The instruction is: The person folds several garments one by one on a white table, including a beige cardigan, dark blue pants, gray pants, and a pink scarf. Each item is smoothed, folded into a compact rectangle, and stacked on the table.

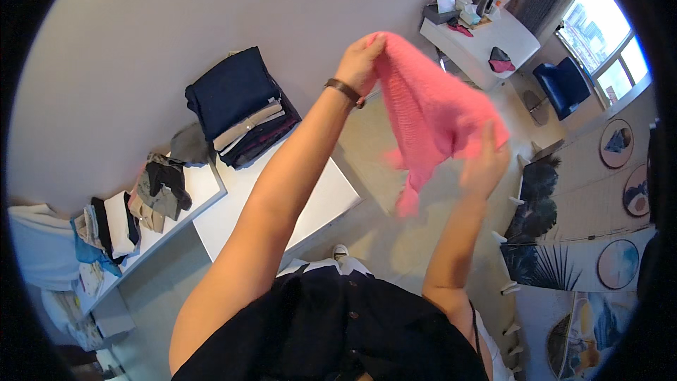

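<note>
A pink knitted garment [423, 100] hangs in the air between my two hands, its lower end dangling over the floor. My left hand [363, 61] pinches its upper corner, and a dark bracelet circles that wrist. On the other side my right hand [484, 166], slightly blurred, grips the garment's right edge. Folds hide the garment's full shape. Below and left of it, a stack of folded clothes [232, 95], dark navy on top with a beige piece under it, sits on a white table [322, 201].
A white shelf [211, 185] at left carries several folded and crumpled clothes [164, 185]. At the back right, a white desk [508, 37] holds a kettle [482, 2] and boxes. A blue chair [563, 87] stands near the window [603, 26]. A folding screen [571, 211] lines the right.
</note>
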